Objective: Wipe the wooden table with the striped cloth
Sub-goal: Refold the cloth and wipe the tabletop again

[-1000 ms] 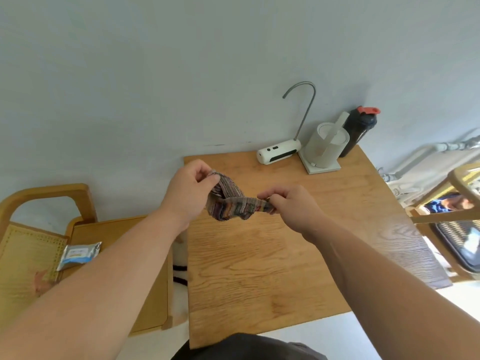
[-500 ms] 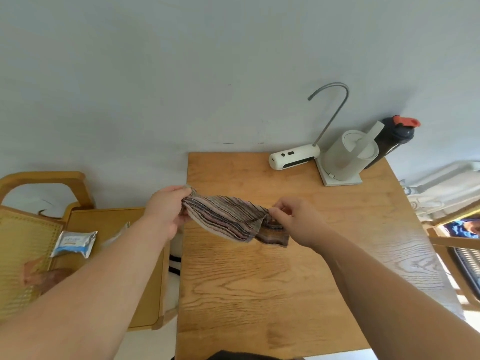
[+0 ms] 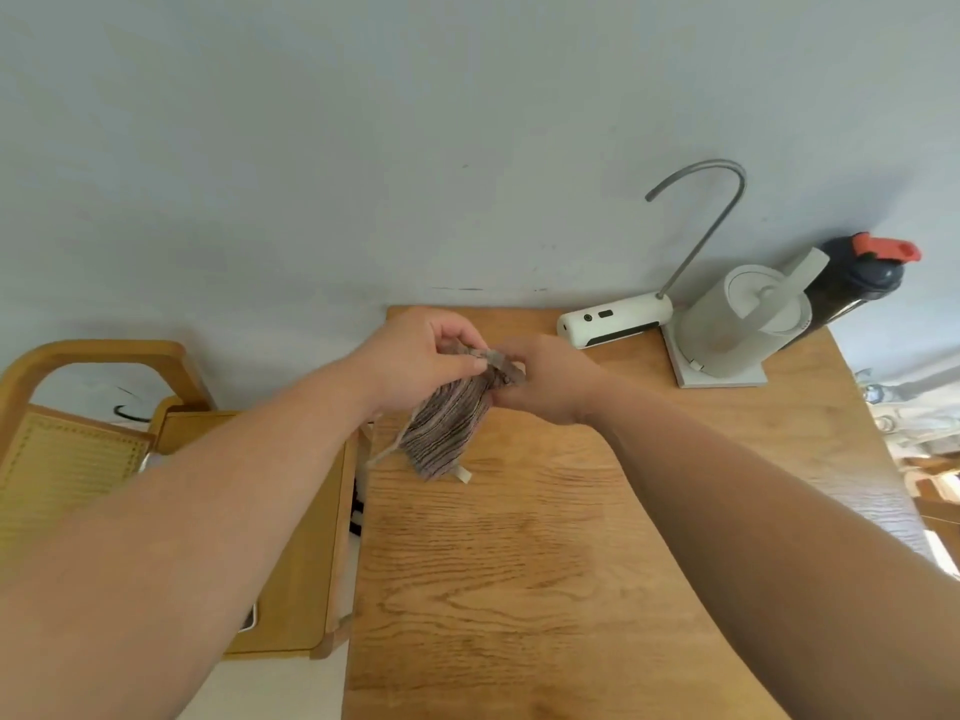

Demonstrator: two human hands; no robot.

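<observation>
We've brought our left hand (image 3: pixel 423 356) and right hand (image 3: pixel 545 379) together now, both pinching the striped cloth (image 3: pixel 449 428), which hangs bunched above the wooden table's (image 3: pixel 519 563) far-left corner instead of stretched wide.

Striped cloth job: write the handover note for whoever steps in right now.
Left hand: pinching the top edge of the striped cloth.
Right hand: pinching the same edge, close beside the left.
Cloth: folded, hanging from both hands above the far left part of the wooden table.
Done: cloth picked up and gathered.
Left: lay the cloth on the table and wipe the surface; no wiping visible yet.
</observation>
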